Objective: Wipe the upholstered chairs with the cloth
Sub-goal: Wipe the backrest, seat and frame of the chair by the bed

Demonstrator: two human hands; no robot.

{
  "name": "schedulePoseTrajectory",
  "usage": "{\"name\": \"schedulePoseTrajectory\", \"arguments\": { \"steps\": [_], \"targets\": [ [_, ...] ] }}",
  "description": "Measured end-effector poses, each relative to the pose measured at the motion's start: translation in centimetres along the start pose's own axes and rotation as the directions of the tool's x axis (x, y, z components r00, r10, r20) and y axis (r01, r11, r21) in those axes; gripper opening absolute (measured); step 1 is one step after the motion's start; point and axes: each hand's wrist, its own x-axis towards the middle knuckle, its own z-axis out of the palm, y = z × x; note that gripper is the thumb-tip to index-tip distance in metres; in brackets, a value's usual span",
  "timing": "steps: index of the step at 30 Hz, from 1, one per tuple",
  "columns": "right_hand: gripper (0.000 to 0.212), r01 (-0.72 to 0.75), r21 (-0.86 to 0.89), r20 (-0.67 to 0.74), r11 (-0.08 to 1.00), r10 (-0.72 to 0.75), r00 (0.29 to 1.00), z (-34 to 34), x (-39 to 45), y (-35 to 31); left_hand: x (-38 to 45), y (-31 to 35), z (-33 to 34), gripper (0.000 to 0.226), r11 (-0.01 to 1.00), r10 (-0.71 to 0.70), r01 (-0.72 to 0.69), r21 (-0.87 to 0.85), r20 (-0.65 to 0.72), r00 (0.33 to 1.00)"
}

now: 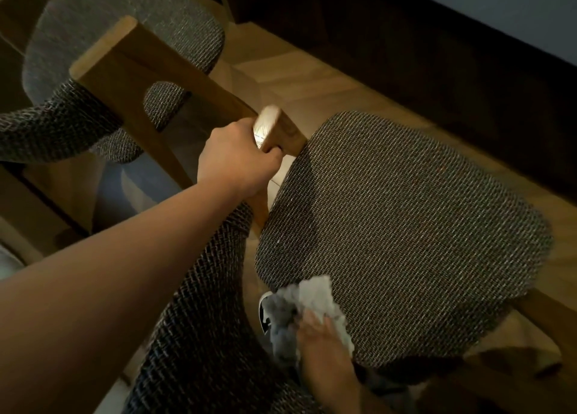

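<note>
A chair with a dark woven upholstered seat (406, 226) fills the right half of the view. Its curved fabric backrest (199, 304) runs down the middle, under my left forearm. My left hand (237, 160) grips the end of the chair's wooden armrest (281, 129). My right hand (324, 341) holds a crumpled white and grey cloth (315, 304) against the near edge of the seat. A second chair of the same fabric (125, 29) stands at the upper left.
The wooden arm of the second chair (156, 67) crosses the upper left, close to my left hand. Light herringbone wood floor (296, 79) shows between the chairs. A dark low wall or furniture base (437, 38) runs along the upper right.
</note>
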Motion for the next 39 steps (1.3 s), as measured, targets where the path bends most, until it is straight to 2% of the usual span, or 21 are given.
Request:
{"name": "schedulePoseTrajectory", "arguments": {
  "steps": [1, 3, 4, 5, 7, 8, 11, 13, 14, 16, 17, 19, 23, 26, 29, 30, 32, 34, 35, 37, 39],
  "targets": [
    [0.04, -0.095, 0.143, 0.101, 0.985, 0.081, 0.992, -0.3, -0.3, -0.7, 0.0, 0.0, 0.0, 0.023, 1.0, -0.003, 0.003, -0.007, 0.0, 1.0],
    [0.039, -0.145, 0.272, -0.017, 0.951, 0.156, 0.988, -1.5, -0.8, -1.3, 0.0, 0.0, 0.0, 0.025, 1.0, -0.01, 0.01, -0.013, 0.001, 1.0],
    [0.034, -0.231, 0.469, 0.052, 0.852, 0.235, 0.971, -3.4, -0.9, -1.6, 0.0, 0.0, 0.0, 0.025, 1.0, -0.012, 0.012, -0.01, 0.002, 1.0],
    [0.03, -0.28, 0.696, 0.104, 0.661, 0.293, 0.95, -6.0, -1.1, -1.9, 0.0, 0.0, 0.0, 0.025, 1.0, -0.011, 0.011, -0.009, 0.002, 1.0],
    [0.029, -0.201, 0.883, -0.006, 0.424, 0.437, 0.899, -11.5, -1.3, -1.1, 0.1, 0.0, 0.0, 0.023, 1.0, -0.011, 0.011, -0.014, 0.001, 1.0],
    [0.026, -0.139, 0.909, -0.091, 0.393, 0.513, 0.854, -14.6, -1.3, -0.7, 0.1, 0.0, 0.0, 0.022, 1.0, -0.014, 0.014, -0.014, 0.001, 1.0],
    [0.017, 0.018, 0.845, -0.428, 0.534, 0.655, 0.623, -23.1, -0.6, 2.7, 0.0, 0.2, 0.0, 0.021, 1.0, -0.02, 0.02, -0.014, 0.006, 1.0],
    [0.017, 0.018, 0.777, -0.561, 0.63, 0.678, 0.475, -28.0, 0.5, 5.4, 0.1, 0.2, 0.0, 0.021, 1.0, -0.018, 0.018, -0.007, 0.012, 1.0],
    [0.019, -0.029, 0.723, -0.61, 0.691, 0.657, 0.443, -29.6, 1.4, 7.0, 0.1, 0.2, 0.0, 0.022, 1.0, -0.015, 0.015, -0.003, 0.014, 1.0],
    [0.025, -0.256, 0.527, -0.656, 0.811, 0.579, 0.484, -31.4, 4.1, 10.1, 0.2, 0.1, 0.1, 0.023, 1.0, -0.015, 0.015, 0.002, 0.013, 1.0],
    [0.027, -0.387, 0.402, -0.631, 0.83, 0.557, 0.54, -31.3, 5.6, 11.1, 0.3, 0.1, 0.1, 0.024, 1.0, -0.016, 0.016, 0.005, 0.011, 1.0],
    [0.039, -0.489, 0.218, -0.545, 0.845, 0.521, 0.657, -29.1, 8.0, 11.7, 0.3, 0.0, 0.2, 0.024, 1.0, -0.016, 0.016, 0.02, 0.006, 1.0],
    [0.055, -0.429, 0.085, -0.585, 0.899, 0.393, 0.709, -21.9, 8.7, 8.1, 0.4, 0.1, 0.1, 0.025, 1.0, -0.004, 0.004, 0.026, 0.014, 1.0],
    [0.061, -0.305, 0.027, -0.427, 0.952, 0.287, 0.858, -14.6, 6.1, 5.6, 0.3, 0.2, 0.0, 0.025, 1.0, -0.005, 0.005, 0.023, 0.014, 1.0],
    [0.057, -0.153, 0.106, -0.12, 0.983, 0.166, 0.979, -7.5, 1.8, 3.2, 0.2, 0.4, 0.0, 0.026, 0.999, 0.005, -0.006, 0.035, 0.012, 1.0],
    [0.064, -0.102, 0.095, -0.047, 0.99, 0.107, 0.993, -5.6, 0.6, 2.5, 0.2, 0.4, 0.0, 0.026, 0.999, 0.008, -0.009, 0.039, 0.014, 1.0],
    [0.054, -0.07, 0.1, 0.035, 0.993, 0.066, 0.997, -3.7, -1.2, 1.8, 0.1, 0.5, -0.1, 0.025, 0.999, 0.012, -0.012, 0.041, 0.013, 1.0],
    [0.039, -0.143, 0.35, 0.116, 0.926, 0.109, 0.987, -4.2, -1.6, 0.7, 0.0, 0.6, -0.1, 0.023, 0.999, 0.007, -0.007, 0.048, 0.012, 1.0],
    [0.037, -0.173, 0.522, 0.155, 0.835, 0.107, 0.982, -5.4, -1.6, 0.2, 0.0, 0.6, -0.1, 0.023, 0.999, 0.005, -0.005, 0.049, 0.014, 1.0],
    [0.037, -0.182, 0.648, 0.082, 0.74, 0.17, 0.982, -9.0, -1.5, 0.4, 0.0, 0.6, -0.1, 0.022, 0.999, 0.013, -0.014, 0.049, 0.017, 1.0],
    [0.021, -0.127, 0.65, -0.016, 0.749, 0.181, 0.983, -15.0, -1.8, 0.8, 0.0, 0.5, -0.1, 0.023, 0.999, 0.018, -0.019, 0.048, 0.012, 1.0]
  ]
}}
